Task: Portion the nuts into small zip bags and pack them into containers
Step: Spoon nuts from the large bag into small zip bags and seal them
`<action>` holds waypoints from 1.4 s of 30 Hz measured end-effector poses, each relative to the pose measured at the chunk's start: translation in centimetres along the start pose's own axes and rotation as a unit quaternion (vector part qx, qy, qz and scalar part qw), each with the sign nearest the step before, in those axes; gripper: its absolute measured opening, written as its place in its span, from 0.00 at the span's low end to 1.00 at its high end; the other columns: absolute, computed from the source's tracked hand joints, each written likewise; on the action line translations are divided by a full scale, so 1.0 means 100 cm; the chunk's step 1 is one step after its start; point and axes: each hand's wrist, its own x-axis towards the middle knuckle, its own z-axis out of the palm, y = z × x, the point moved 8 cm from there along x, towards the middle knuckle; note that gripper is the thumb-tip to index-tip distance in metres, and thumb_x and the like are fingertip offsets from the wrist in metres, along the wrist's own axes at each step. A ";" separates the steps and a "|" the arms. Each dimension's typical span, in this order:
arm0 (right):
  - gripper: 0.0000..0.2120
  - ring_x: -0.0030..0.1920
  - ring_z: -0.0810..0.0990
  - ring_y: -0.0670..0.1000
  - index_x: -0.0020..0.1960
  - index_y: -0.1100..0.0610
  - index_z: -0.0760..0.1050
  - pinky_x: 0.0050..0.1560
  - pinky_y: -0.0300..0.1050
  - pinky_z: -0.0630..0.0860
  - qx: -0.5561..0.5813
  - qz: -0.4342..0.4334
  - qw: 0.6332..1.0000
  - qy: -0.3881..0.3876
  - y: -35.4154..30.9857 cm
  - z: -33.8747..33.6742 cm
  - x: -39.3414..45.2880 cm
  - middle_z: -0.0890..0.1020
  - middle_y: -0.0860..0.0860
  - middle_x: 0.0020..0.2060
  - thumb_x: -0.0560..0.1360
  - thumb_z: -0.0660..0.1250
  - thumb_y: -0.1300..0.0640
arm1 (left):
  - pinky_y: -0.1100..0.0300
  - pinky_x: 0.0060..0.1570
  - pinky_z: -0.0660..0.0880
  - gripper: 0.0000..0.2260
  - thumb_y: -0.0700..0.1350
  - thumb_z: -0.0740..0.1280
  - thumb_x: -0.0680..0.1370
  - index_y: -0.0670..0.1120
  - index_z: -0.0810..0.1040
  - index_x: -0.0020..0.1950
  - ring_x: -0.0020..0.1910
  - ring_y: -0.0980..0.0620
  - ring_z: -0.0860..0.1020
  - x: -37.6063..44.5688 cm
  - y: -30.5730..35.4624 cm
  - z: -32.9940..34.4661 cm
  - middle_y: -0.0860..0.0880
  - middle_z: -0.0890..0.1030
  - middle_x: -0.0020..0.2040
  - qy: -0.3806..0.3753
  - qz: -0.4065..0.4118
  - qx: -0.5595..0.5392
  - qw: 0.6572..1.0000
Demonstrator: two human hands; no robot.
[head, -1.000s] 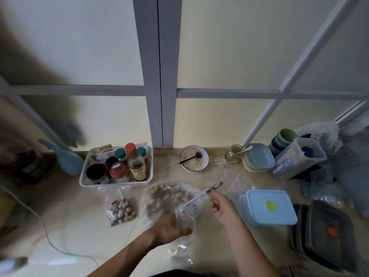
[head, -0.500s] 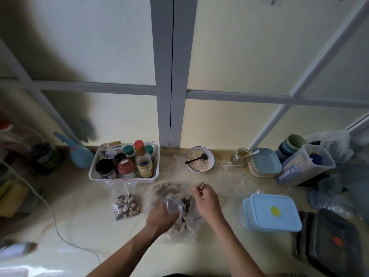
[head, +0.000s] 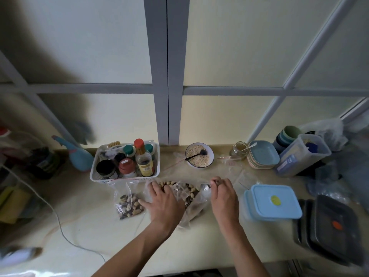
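since the frame half a second ago: left hand [head: 165,202] has gone from gripping the small bag to lying flat, fingers spread, on the large clear bag of nuts [head: 185,193]. right hand [head: 222,194] has moved right, fingers curled at the bag's right edge, apparently pinching a metal spoon [head: 206,186]; blur makes this uncertain. filled small zip bag [head: 129,203] unmoved, just left of the left hand. no writing legible; yellow bottle label [head: 147,168] too blurred. blue-lidded container [head: 276,201] shows a yellow dot. beige counter [head: 95,226] under grey-framed panels.
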 end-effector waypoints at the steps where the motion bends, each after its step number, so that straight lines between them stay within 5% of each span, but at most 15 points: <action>1: 0.10 0.41 0.81 0.58 0.53 0.57 0.81 0.42 0.45 0.72 0.012 0.002 1.000 0.007 -0.003 0.000 0.000 0.78 0.53 0.46 0.84 0.62 0.56 | 0.31 0.73 0.52 0.25 0.60 0.52 0.81 0.46 0.66 0.71 0.80 0.38 0.44 -0.002 0.002 -0.004 0.38 0.49 0.81 0.007 0.011 0.019 1.000; 4: 0.09 0.43 0.81 0.55 0.52 0.60 0.81 0.47 0.42 0.72 0.074 -0.007 0.997 0.018 -0.015 0.007 0.000 0.80 0.54 0.45 0.83 0.63 0.59 | 0.42 0.74 0.55 0.24 0.60 0.56 0.80 0.45 0.69 0.68 0.78 0.38 0.57 -0.004 0.000 -0.013 0.37 0.63 0.76 0.035 0.042 0.048 0.997; 6: 0.07 0.42 0.81 0.54 0.50 0.60 0.81 0.48 0.40 0.72 0.115 -0.011 0.993 0.005 -0.022 0.017 -0.002 0.81 0.54 0.43 0.82 0.64 0.60 | 0.49 0.64 0.63 0.17 0.57 0.57 0.78 0.48 0.71 0.61 0.65 0.45 0.74 -0.007 0.004 -0.019 0.45 0.77 0.64 0.046 0.068 0.040 0.996; 10: 0.08 0.40 0.80 0.57 0.47 0.62 0.79 0.44 0.42 0.70 0.115 -0.002 0.993 -0.027 -0.021 0.038 -0.005 0.80 0.55 0.39 0.82 0.65 0.61 | 0.49 0.60 0.62 0.12 0.50 0.62 0.76 0.49 0.73 0.58 0.55 0.47 0.79 -0.016 0.021 -0.004 0.50 0.82 0.54 -0.016 0.091 0.033 0.995; 14: 0.14 0.39 0.81 0.58 0.46 0.63 0.79 0.43 0.44 0.72 0.079 0.000 0.997 -0.001 -0.013 0.033 -0.003 0.81 0.56 0.38 0.82 0.61 0.55 | 0.37 0.73 0.50 0.12 0.44 0.60 0.79 0.44 0.75 0.61 0.59 0.42 0.76 -0.031 0.037 0.011 0.44 0.80 0.54 -0.030 0.085 0.201 0.975; 17: 0.09 0.42 0.81 0.57 0.48 0.63 0.80 0.45 0.50 0.75 0.057 0.017 0.998 -0.005 -0.001 0.028 0.002 0.81 0.56 0.41 0.82 0.64 0.59 | 0.36 0.75 0.47 0.14 0.44 0.59 0.81 0.39 0.73 0.65 0.63 0.39 0.71 -0.044 0.061 0.016 0.39 0.77 0.57 -0.016 0.136 0.259 0.956; 20: 0.11 0.41 0.82 0.56 0.44 0.59 0.78 0.45 0.53 0.78 0.079 0.070 0.994 -0.005 0.023 0.026 0.009 0.82 0.54 0.38 0.82 0.64 0.55 | 0.42 0.71 0.60 0.21 0.52 0.62 0.79 0.45 0.69 0.69 0.63 0.41 0.74 -0.029 0.070 0.015 0.43 0.78 0.62 -0.034 0.172 0.142 0.974; 23: 0.16 0.41 0.83 0.52 0.43 0.54 0.77 0.45 0.53 0.80 0.101 0.101 0.990 -0.012 0.034 0.023 0.015 0.83 0.49 0.37 0.81 0.58 0.45 | 0.52 0.67 0.71 0.22 0.47 0.60 0.77 0.48 0.70 0.71 0.65 0.44 0.75 0.004 0.052 0.023 0.44 0.79 0.65 -0.088 0.160 -0.008 0.983; 31: 0.05 0.34 0.78 0.54 0.44 0.63 0.78 0.39 0.34 0.64 0.029 0.045 0.999 0.001 -0.002 0.032 0.012 0.78 0.55 0.37 0.79 0.67 0.67 | 0.48 0.77 0.54 0.21 0.51 0.53 0.84 0.43 0.66 0.73 0.77 0.42 0.60 0.045 -0.013 0.007 0.41 0.69 0.74 -0.042 0.061 0.010 0.997; 37: 0.18 0.29 0.78 0.52 0.47 0.62 0.79 0.31 0.34 0.63 -0.021 -0.048 0.998 0.029 -0.040 0.050 0.003 0.78 0.53 0.38 0.81 0.53 0.56 | 0.43 0.78 0.52 0.24 0.56 0.54 0.82 0.43 0.66 0.74 0.80 0.41 0.53 0.046 -0.015 0.002 0.39 0.59 0.79 0.012 0.067 0.045 0.997; 40: 0.16 0.28 0.78 0.51 0.45 0.60 0.78 0.27 0.39 0.71 -0.038 -0.055 0.998 -0.002 -0.054 0.067 -0.004 0.77 0.52 0.37 0.78 0.54 0.54 | 0.41 0.78 0.41 0.26 0.58 0.55 0.81 0.43 0.65 0.75 0.81 0.41 0.45 0.045 -0.012 0.003 0.40 0.51 0.82 0.042 0.075 0.075 0.993; 42: 0.13 0.29 0.79 0.51 0.42 0.58 0.76 0.28 0.41 0.74 0.012 -0.037 0.998 -0.053 -0.062 0.078 -0.011 0.77 0.51 0.36 0.77 0.56 0.55 | 0.41 0.78 0.40 0.25 0.56 0.63 0.78 0.42 0.72 0.70 0.81 0.41 0.51 0.044 -0.011 -0.002 0.37 0.57 0.80 0.075 0.088 0.068 0.991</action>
